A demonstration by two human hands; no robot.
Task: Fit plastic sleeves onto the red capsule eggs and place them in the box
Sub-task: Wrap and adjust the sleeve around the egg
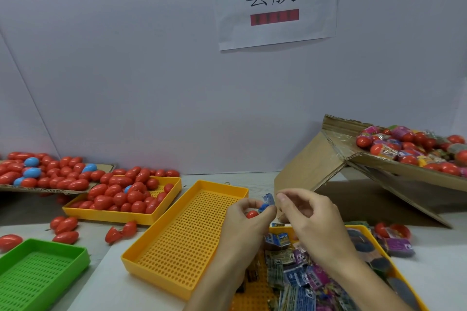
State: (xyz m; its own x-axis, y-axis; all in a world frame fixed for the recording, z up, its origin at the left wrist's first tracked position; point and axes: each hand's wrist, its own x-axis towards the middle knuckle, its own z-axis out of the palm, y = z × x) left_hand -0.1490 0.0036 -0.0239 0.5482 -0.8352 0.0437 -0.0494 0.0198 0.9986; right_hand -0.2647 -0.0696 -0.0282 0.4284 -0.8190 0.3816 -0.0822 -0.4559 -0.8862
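We hold a red plastic capsule egg (251, 214) in our curled left hand (242, 222), a blue printed plastic sleeve (267, 203) at its 1 o'clock, half over it. Our right hand (308, 212) sits at the egg's 3 o'clock, thumb and forefinger pinched; whether they grip the sleeve we cannot tell. Below lies an empty perforated yellow tray (177, 242) on the white counter (101, 267). The cardboard box of sleeved eggs (394, 166) stands at 2 o'clock, before a pale wall (151, 70).
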